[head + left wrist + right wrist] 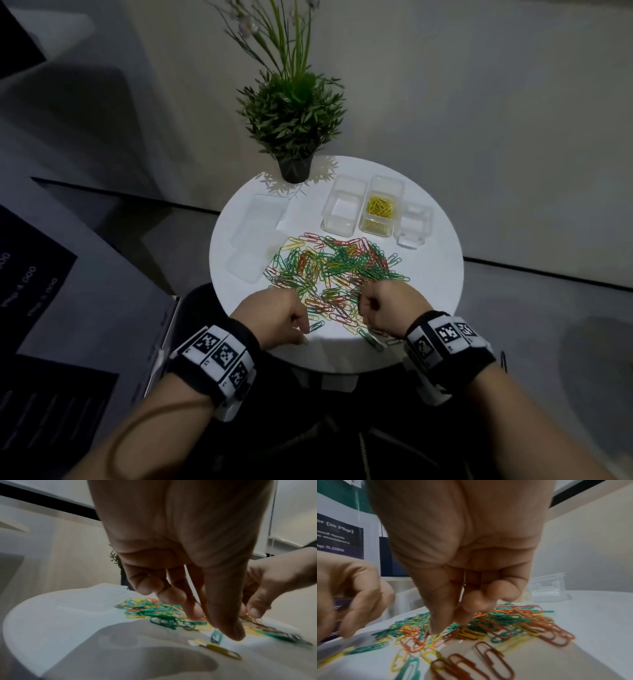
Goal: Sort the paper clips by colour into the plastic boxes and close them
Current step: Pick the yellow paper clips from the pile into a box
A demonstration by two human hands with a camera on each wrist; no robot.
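Round white table (428, 308); landmark taken as the paper clip heap (337, 270), a loose spread of green, yellow and red-orange clips across the table's middle and near half.

Beyond the heap: three clear plastic boxes in a row, lids off. Middle box (381, 205) holds yellow clips only. Box to its left (340, 209) looks empty. The smaller box on the right (412, 222) is too glary to read for contents. Left of the heap lie clear lids (257, 236), overlapping (count uncertain, edges wash out against the white top). Beyond the heap, at the far rim, a potted plant (294, 123).

Left hand (274, 317) at the heap's near-left edge, fingers curled downward, thumb tip close to a lone yellow clip (217, 649) lying apart on the table. Left wrist view is blurred; cannot tell whether the fingers hold anything.

Right hand (387, 308) over the heap's near-right part, thumb and forefinger pressed together down into the clips. Right wrist view shows the fingertips (436, 626) buried among yellow and green clips; which clip is pinched, if any, is hidden.

Both wrists wear black bands with printed markers (219, 353).
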